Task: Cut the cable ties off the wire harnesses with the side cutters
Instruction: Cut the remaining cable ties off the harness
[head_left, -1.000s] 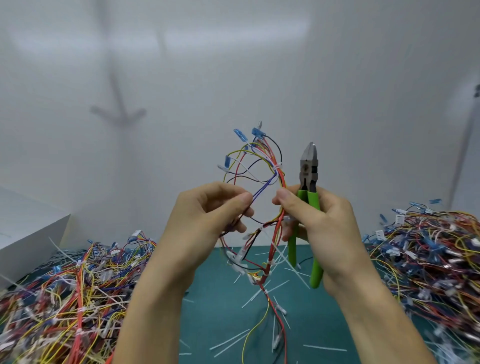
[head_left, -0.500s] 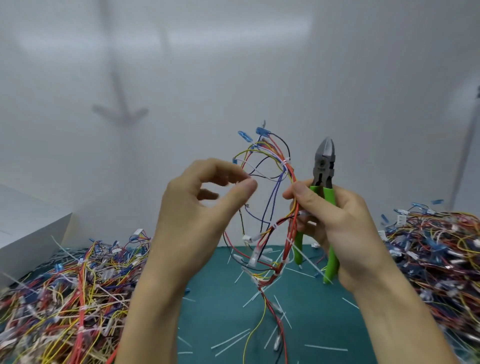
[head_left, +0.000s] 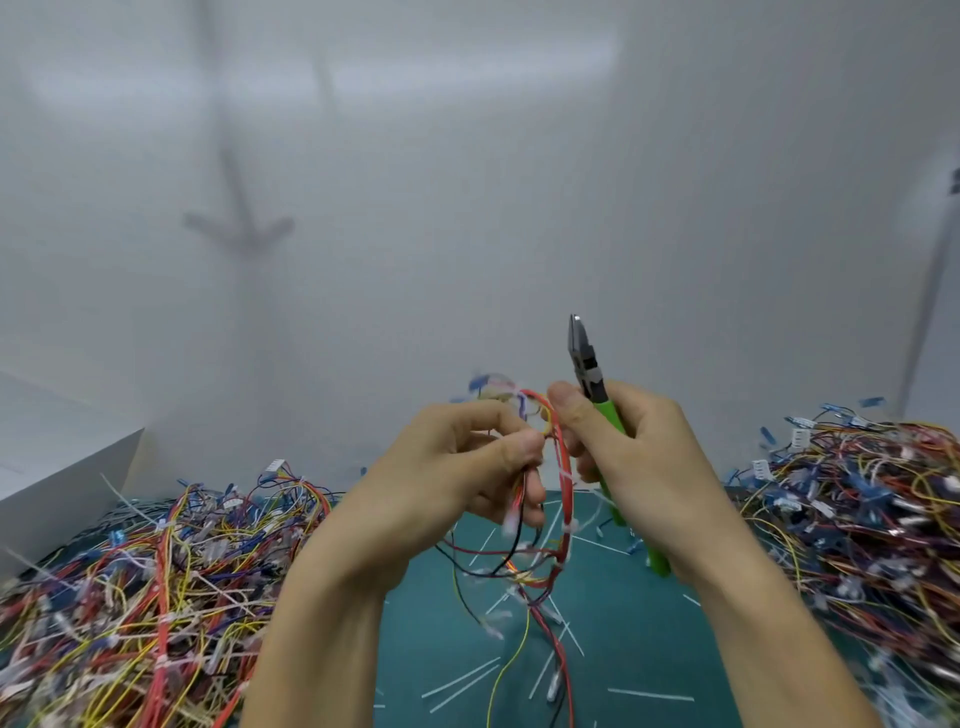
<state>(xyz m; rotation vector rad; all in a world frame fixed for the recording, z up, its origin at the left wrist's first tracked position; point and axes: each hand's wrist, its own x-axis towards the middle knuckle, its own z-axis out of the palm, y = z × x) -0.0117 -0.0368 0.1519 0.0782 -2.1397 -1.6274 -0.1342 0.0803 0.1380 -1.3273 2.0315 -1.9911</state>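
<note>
A wire harness (head_left: 563, 499) of red, yellow, black and blue wires hangs between my hands above the green mat (head_left: 623, 649). My left hand (head_left: 457, 478) pinches its wires near the top, fingers curled round them. My right hand (head_left: 634, 457) grips the green-handled side cutters (head_left: 592, 374), jaws pointing up and closed, while its thumb presses against the harness top. White cable ties (head_left: 566, 475) still wrap the red wire bundle. The harness top is motion-blurred.
A big tangled pile of harnesses (head_left: 145, 587) lies at the left, another pile (head_left: 862, 509) at the right. Cut white tie pieces (head_left: 649, 693) litter the mat. A white box (head_left: 57, 457) stands at the far left. A white wall rises behind.
Both hands dropped lower and came together. The harness top folded down between them, and my left hand closed on its wires. The cutters tilted slightly left.
</note>
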